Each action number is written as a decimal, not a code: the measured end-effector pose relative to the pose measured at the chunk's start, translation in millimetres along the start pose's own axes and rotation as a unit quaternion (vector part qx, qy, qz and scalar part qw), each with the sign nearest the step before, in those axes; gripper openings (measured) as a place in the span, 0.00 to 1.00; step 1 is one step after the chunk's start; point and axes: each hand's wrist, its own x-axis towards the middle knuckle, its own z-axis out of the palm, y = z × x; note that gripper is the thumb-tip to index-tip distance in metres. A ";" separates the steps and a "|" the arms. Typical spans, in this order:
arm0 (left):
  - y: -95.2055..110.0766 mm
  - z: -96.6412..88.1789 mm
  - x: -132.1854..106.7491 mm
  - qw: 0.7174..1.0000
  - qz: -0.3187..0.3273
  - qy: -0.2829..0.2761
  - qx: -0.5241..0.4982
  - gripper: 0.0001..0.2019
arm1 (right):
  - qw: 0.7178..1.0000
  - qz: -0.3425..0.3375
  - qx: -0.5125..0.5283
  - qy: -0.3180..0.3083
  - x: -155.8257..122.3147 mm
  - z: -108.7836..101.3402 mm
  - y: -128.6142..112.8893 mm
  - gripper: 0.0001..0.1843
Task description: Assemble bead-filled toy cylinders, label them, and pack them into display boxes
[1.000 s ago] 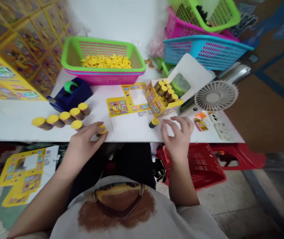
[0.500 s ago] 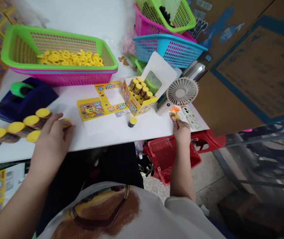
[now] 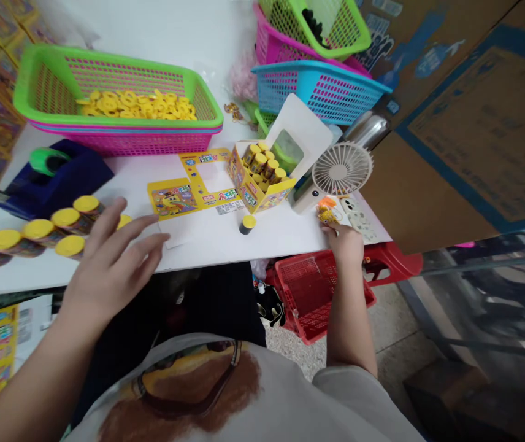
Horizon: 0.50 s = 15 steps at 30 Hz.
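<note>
My left hand [image 3: 115,258] is open, its fingers spread above the table's front edge and holding nothing. Beside and partly behind it lie several small yellow-capped tubs [image 3: 42,232] with dark printed sides; one cap is mostly hidden by the fingers. At the right, my right hand [image 3: 348,245] pinches a small yellow printed piece [image 3: 327,215], maybe a sticker, lying by the fan's base. A single tub [image 3: 247,224] stands upright between the hands. Behind it, an open yellow display box [image 3: 269,197] with a raised white lid holds several more tubs.
A flattened yellow carton [image 3: 173,199] lies mid-table. Behind are a green basket [image 3: 119,123] of yellow rings, a blue tape dispenser [image 3: 55,178] and stacked baskets [image 3: 318,92]. A handheld fan [image 3: 341,169] stands at right, and a red crate [image 3: 299,276] sits below the edge.
My left hand has come off the tub it was around, moving right and toward me as its fingers spread. My right hand stays at the small yellow piece. The view has shifted slightly.
</note>
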 end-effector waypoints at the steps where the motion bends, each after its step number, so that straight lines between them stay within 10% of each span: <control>1: 2.6 -3.0 0.7 1.000 0.019 -0.009 -0.011 0.17 | 1.000 0.005 0.003 -0.004 -0.5 -1.2 0.1 0.18; 15: 15.2 -14.1 -8.0 0.985 0.082 -0.102 -0.113 0.15 | 0.996 0.080 0.020 0.027 2.4 -7.1 -4.4 0.15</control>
